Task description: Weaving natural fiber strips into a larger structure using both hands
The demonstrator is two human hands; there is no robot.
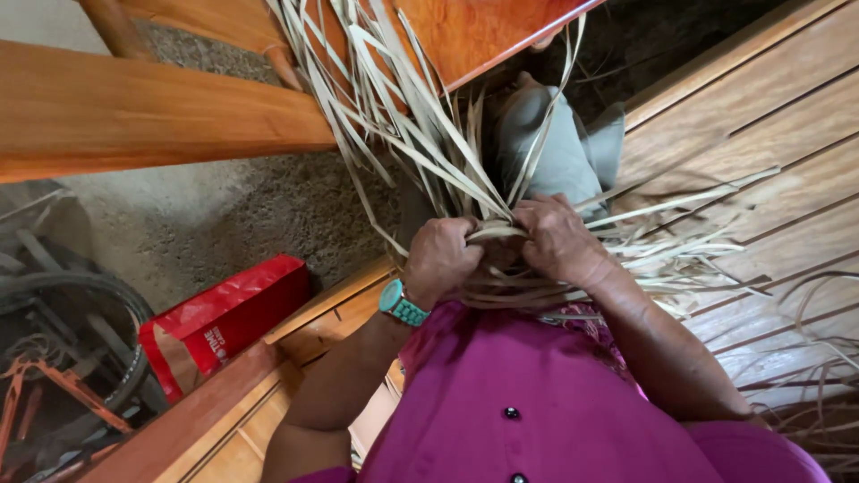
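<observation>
My magenta shirt (pixel 555 402) fills the foreground; beyond it, my left hand (pixel 441 259) and right hand (pixel 557 239) both grasp the pale palm strips (pixel 420 134).

A single head-worn camera looks steeply down and close along the wearer's magenta shirt (pixel 537 420) at the lower centre of the frame, the wooden floor (pixel 761 134) at right and a wooden beam (pixel 134 112) at upper left.

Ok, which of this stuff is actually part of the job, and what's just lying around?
In use:
- left hand
- right hand
- pale leaf strips, gripped by both

Lying about:
- red bag
- tyre
- wooden table
- loose strips on floor
</observation>
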